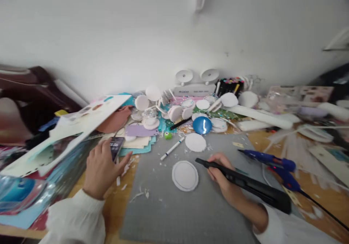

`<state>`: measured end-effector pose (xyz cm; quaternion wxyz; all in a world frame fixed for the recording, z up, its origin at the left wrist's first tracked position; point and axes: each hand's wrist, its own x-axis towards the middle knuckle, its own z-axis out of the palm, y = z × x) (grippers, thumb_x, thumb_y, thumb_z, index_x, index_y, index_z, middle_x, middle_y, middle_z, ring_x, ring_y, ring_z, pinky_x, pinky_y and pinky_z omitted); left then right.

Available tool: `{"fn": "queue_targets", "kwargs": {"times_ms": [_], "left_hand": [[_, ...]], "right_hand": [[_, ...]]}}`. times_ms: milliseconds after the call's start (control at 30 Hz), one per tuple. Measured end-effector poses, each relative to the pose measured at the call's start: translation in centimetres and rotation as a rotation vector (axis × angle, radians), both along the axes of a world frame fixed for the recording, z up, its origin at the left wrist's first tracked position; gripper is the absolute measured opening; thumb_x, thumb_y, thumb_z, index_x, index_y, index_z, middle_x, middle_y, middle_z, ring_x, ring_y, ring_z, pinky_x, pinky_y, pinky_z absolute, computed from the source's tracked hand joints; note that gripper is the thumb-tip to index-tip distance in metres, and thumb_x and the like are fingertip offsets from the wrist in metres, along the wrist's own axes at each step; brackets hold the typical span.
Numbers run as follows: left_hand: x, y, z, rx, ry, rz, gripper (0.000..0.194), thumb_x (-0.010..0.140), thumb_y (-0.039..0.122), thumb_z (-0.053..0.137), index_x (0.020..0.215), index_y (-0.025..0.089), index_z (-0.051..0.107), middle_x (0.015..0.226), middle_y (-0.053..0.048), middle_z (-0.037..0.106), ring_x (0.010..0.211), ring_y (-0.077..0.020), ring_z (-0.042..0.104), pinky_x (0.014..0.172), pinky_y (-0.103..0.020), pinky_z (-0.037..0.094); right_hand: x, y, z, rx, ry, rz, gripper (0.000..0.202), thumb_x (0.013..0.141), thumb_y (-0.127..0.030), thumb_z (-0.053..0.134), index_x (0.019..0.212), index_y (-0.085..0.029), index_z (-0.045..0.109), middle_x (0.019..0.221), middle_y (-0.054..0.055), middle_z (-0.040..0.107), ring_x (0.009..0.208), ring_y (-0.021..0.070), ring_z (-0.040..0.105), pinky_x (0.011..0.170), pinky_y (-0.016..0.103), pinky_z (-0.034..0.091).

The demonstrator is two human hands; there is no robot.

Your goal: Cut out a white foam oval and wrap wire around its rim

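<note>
My right hand (220, 173) is closed around a long black utility knife (245, 183), its narrow tip pointing left over the grey cutting mat (152, 215). Just left of that tip lies a white disc (185, 176) with a ring line inside its edge. Behind it, a second white disc (195, 142) rests on the mat beside a white marker (172, 148). With its fingers spread, my left hand (102, 167) is at the dark phone (116, 146) and covers part of it; whether it presses on the phone, I cannot tell.
A blue glue gun (272, 164) with a black cord lies at the right. Along the wall are piled white foam pieces, a shiny blue disc (202, 125) and a pen holder (230, 86). White sheets (81, 124) lean at the left, above a plastic-wrapped pack (21, 193).
</note>
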<state>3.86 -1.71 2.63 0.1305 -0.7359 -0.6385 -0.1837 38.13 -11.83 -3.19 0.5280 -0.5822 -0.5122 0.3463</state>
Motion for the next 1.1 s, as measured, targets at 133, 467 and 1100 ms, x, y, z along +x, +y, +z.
{"fn": "queue_targets", "kwargs": {"times_ms": [133, 467, 1100], "left_hand": [[6.6, -2.3, 2.2, -0.169, -0.198, -0.682, 0.038, 0.088, 0.037, 0.056, 0.121, 0.021, 0.051, 0.12, -0.011, 0.061, 0.113, -0.0246, 0.058, 0.095, -0.037, 0.047], [13.3, -1.7, -2.1, -0.389, -0.025, -1.248, 0.034, 0.084, 0.027, 0.058, 0.117, 0.019, 0.058, 0.129, -0.009, 0.063, 0.12, -0.0251, 0.056, 0.103, -0.044, 0.04], [13.6, -3.9, -3.7, -0.232, -0.037, -1.068, 0.027, 0.093, 0.028, 0.054, 0.117, 0.018, 0.062, 0.126, -0.004, 0.067, 0.117, -0.0215, 0.061, 0.095, -0.039, 0.043]], "right_hand": [[0.3, 0.0, 0.4, -0.033, 0.012, 0.042, 0.008, 0.086, -0.029, 0.048, 0.091, -0.024, 0.048, 0.059, -0.008, 0.042, 0.053, 0.0115, 0.041, 0.049, 0.022, 0.033], [0.9, -0.7, 2.4, 0.162, -0.312, 0.055, 0.01, 0.081, -0.014, 0.048, 0.084, -0.022, 0.05, 0.066, -0.004, 0.052, 0.057, 0.0122, 0.051, 0.053, 0.023, 0.039], [-0.1, 0.2, 0.7, 0.387, -0.589, 0.128, 0.018, 0.074, -0.009, 0.048, 0.084, -0.024, 0.049, 0.054, -0.005, 0.051, 0.046, 0.0133, 0.054, 0.048, 0.026, 0.043]]}}
